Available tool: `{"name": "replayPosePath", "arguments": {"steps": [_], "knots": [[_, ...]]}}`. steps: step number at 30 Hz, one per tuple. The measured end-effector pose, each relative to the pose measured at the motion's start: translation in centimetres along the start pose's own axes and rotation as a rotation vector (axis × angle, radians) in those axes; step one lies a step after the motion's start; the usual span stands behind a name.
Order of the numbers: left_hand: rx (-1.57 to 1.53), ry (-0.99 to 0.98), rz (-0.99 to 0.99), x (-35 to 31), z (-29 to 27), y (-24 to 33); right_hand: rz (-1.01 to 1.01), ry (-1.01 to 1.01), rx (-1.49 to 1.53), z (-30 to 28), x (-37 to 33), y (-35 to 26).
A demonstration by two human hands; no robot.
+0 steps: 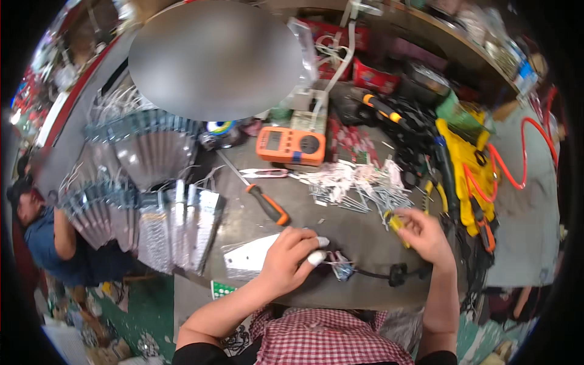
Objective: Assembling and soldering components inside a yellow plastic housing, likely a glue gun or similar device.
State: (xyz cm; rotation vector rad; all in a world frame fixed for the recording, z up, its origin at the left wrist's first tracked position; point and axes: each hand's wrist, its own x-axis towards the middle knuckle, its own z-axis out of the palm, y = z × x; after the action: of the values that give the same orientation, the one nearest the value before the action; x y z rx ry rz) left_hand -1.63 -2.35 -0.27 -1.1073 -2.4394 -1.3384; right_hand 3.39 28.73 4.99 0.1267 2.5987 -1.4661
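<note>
Left hand (291, 255) hiding small blurred part (341, 267)

Red-and-white checked shirt (331, 340), small gingham squares, filling the bottom middle of the view. Dark, near-black sleeve edges (198, 354) at the lower corners, cut short and ending above the elbows, so both forearms bare. Left hand (286, 258) with white tape or finger cots wrapped over a couple of fingertips (316, 258), kind of a rounded white cap look. Right hand (426, 234) plain, no glove or wrap to be seen. No watch, no rings, no bracelets on either wrist.
</note>
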Motion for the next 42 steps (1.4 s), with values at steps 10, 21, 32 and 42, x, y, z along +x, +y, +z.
{"name": "replayPosePath", "arguments": {"steps": [10, 21, 32, 42], "knots": [[-0.72, 0.348, -0.684, 1.5, -6.5, -1.9, -0.577, -0.364, 0.043, 14.5, 12.0, -10.8], [0.785, 0.045, -0.624, 2.8, -13.0, -7.0, -0.833, 0.258, -1.091, 19.7, 17.3, -7.5], [0.115, -0.208, 0.076, 1.1, -1.8, 2.4, 0.166, -0.088, 0.256, 5.8, -1.3, -5.5], [0.128, -0.207, 0.02, 0.0, 0.7, 2.4, 0.402, -0.137, 0.884, 12.8, -7.7, -2.2]]}}
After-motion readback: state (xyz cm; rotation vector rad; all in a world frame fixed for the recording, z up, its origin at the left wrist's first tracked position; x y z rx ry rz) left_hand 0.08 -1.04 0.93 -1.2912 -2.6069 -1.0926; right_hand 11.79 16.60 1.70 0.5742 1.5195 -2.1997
